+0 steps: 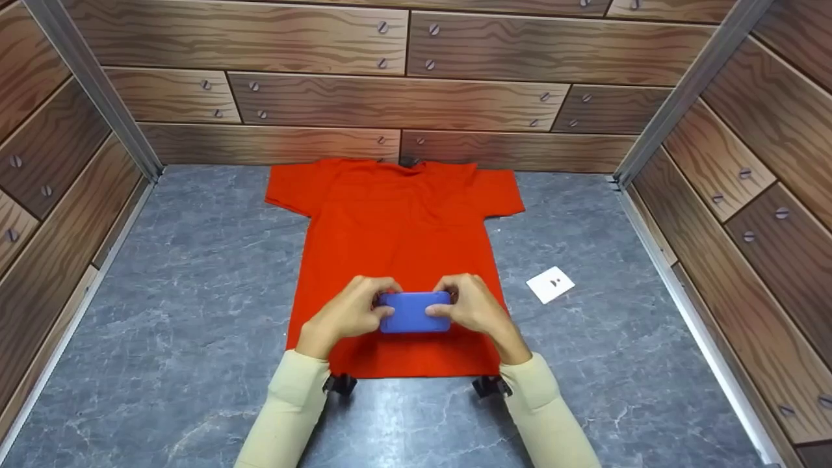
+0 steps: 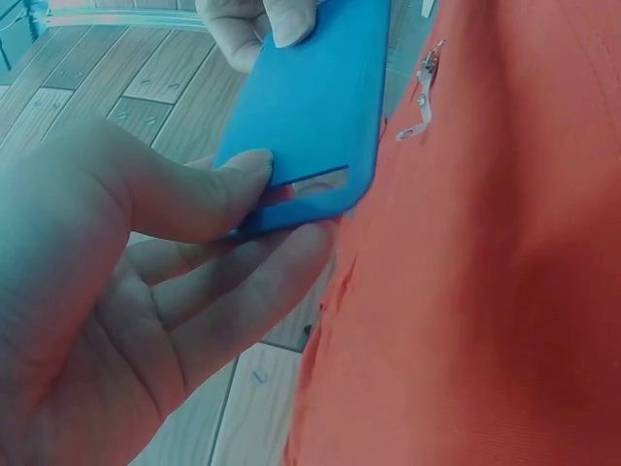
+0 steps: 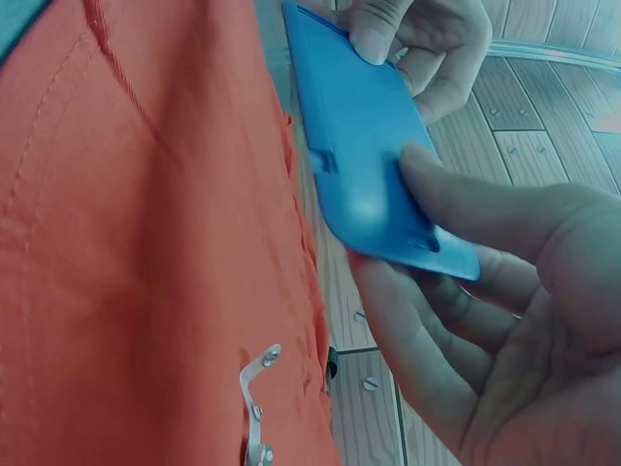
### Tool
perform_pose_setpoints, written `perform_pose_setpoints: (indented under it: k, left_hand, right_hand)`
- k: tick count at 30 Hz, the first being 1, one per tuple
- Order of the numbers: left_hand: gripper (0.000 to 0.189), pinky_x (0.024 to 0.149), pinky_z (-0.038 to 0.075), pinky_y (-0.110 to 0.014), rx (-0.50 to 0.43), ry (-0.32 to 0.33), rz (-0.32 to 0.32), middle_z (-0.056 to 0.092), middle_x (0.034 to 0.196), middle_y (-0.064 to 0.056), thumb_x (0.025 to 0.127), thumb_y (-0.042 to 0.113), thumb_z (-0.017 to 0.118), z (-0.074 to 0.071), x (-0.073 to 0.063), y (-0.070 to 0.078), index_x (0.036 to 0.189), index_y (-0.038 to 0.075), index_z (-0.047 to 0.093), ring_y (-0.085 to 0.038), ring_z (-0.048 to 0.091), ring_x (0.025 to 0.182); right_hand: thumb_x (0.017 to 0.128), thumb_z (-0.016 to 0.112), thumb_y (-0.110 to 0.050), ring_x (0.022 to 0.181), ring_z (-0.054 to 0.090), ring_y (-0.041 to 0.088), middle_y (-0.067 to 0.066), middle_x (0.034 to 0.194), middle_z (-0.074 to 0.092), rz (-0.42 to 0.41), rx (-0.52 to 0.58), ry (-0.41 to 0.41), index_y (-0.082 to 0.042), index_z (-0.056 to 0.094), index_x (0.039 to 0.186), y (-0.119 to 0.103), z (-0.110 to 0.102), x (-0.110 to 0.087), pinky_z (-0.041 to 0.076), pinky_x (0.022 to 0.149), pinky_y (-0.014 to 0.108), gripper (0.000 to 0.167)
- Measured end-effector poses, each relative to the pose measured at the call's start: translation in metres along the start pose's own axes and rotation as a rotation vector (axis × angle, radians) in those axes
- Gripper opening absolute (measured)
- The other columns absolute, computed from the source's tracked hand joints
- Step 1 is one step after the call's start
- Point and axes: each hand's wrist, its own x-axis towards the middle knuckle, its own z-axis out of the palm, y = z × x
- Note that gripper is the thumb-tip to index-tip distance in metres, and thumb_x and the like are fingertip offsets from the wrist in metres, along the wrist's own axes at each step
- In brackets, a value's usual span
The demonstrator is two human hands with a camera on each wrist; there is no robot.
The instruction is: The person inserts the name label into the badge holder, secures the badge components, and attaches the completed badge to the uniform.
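Both hands pinch a flat blue plastic badge holder [image 1: 408,313] by its two ends, level above the lower part of a red T-shirt [image 1: 400,240]. My left hand [image 1: 354,309] has its thumb on the near face and fingers behind; a slot at that end shows in the left wrist view. On the other end, my right hand [image 1: 474,309] grips the same way. The right wrist view shows small notches near the holder's [image 3: 369,146] edges. A small strap clip with metal parts [image 3: 257,403] shows against the shirt in both wrist views; I cannot make it out from the head.
The T-shirt lies spread on a grey marbled surface [image 1: 195,292], collar toward the back wall. Right of it lies a small white card [image 1: 550,285] with dark marks. Wood-patterned walls [image 1: 292,39] stand at the back and both sides, with metal posts [image 1: 676,104] at the corners.
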Motion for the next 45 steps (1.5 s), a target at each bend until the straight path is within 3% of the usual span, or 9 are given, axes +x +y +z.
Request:
perform_pose_setpoints:
  k: [8, 22, 31, 37, 45]
  left_hand:
    - [0.021, 0.077, 0.062, -0.031, -0.008, -0.013, -0.009, 0.074, 0.103, -0.007, 0.094, 0.006, 0.072, 0.0004, 0.0, 0.0013, 0.115, 0.01, 0.072, -0.018, 0.066, 0.082]
    - [0.017, 0.073, 0.057, -0.027, -0.02, -0.001, 0.01, 0.073, 0.091, -0.002, 0.092, 0.014, 0.077, 0.0011, 0.0004, 0.0007, 0.108, 0.011, 0.073, -0.013, 0.064, 0.075]
    - [0.026, 0.086, 0.062, -0.037, -0.01, 0.007, 0.041, 0.076, 0.111, -0.008, 0.096, -0.001, 0.066, 0.001, 0.0003, -0.0022, 0.12, 0.007, 0.073, -0.02, 0.07, 0.091]
    - [0.027, 0.089, 0.062, -0.04, -0.002, 0.017, 0.057, 0.077, 0.112, -0.011, 0.096, -0.003, 0.065, 0.0002, 0.0002, -0.0023, 0.12, 0.005, 0.073, -0.023, 0.072, 0.094]
    - [0.03, 0.087, 0.063, -0.037, -0.001, -0.015, 0.022, 0.076, 0.116, -0.011, 0.097, -0.002, 0.064, -0.002, -0.0004, -0.0029, 0.125, 0.005, 0.072, -0.021, 0.071, 0.092]
  right_hand:
    - [0.082, 0.087, -0.01, 0.072, 0.058, 0.016, 0.008, 0.082, 0.072, 0.001, -0.009, -0.013, -0.007, 0.077, 0.088, -0.0012, -0.0007, -0.0012, 0.049, 0.067, 0.029, 0.012]
    - [0.085, 0.081, -0.002, 0.081, 0.062, 0.019, 0.009, 0.089, 0.075, -0.076, -0.024, -0.044, -0.005, 0.077, 0.094, 0.0019, -0.0027, -0.0034, 0.052, 0.078, 0.034, 0.009]
    - [0.086, 0.079, 0.0, 0.086, 0.065, 0.023, 0.012, 0.095, 0.076, -0.102, -0.035, -0.03, -0.004, 0.077, 0.098, 0.0027, -0.0057, -0.0043, 0.055, 0.083, 0.04, 0.013]
    - [0.086, 0.078, 0.001, 0.087, 0.065, 0.023, 0.012, 0.096, 0.077, -0.103, -0.033, -0.045, -0.002, 0.077, 0.101, 0.0037, -0.0062, -0.0042, 0.056, 0.084, 0.042, 0.015]
    - [0.087, 0.081, -0.004, 0.086, 0.067, 0.022, 0.013, 0.1, 0.077, -0.064, -0.023, -0.087, -0.004, 0.077, 0.107, 0.0063, -0.0093, -0.0029, 0.058, 0.082, 0.039, 0.021]
